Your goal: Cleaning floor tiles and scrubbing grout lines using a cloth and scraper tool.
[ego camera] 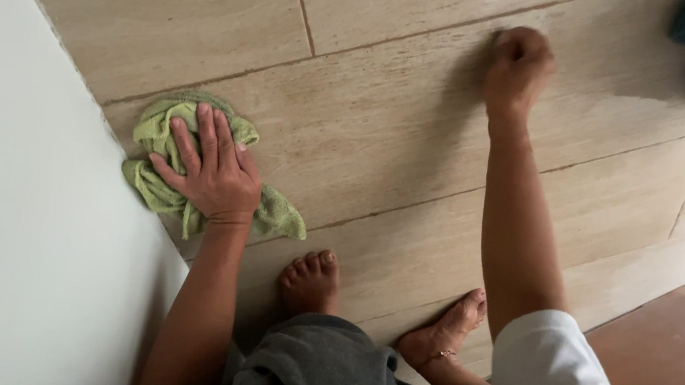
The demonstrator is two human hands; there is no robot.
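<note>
Pressing flat with fingers spread, the left hand (212, 170) pins the green cloth (162, 168) directly beneath its palm, beside the white wall (22, 212). The cloth's bulk trails toward the wrist. The right hand (519, 65), fisted on bare floor tile (383, 121), lies well apart, holding nothing visible.

The person's left hand (214, 173) is bare, with no ring, watch or band visible on the fingers or wrist, and the forearm behind it is uncovered up to the near edge of the view. The right hand (519, 65) is likewise bare, with an uncovered forearm; a loose white fabric short sleeve (563, 381) covers the upper arm at the near right. Dark grey soft fabric trousers (325, 375) show at the near centre. Both feet are bare, and a thin silvery chain anklet (442, 354) circles the right ankle.
</note>
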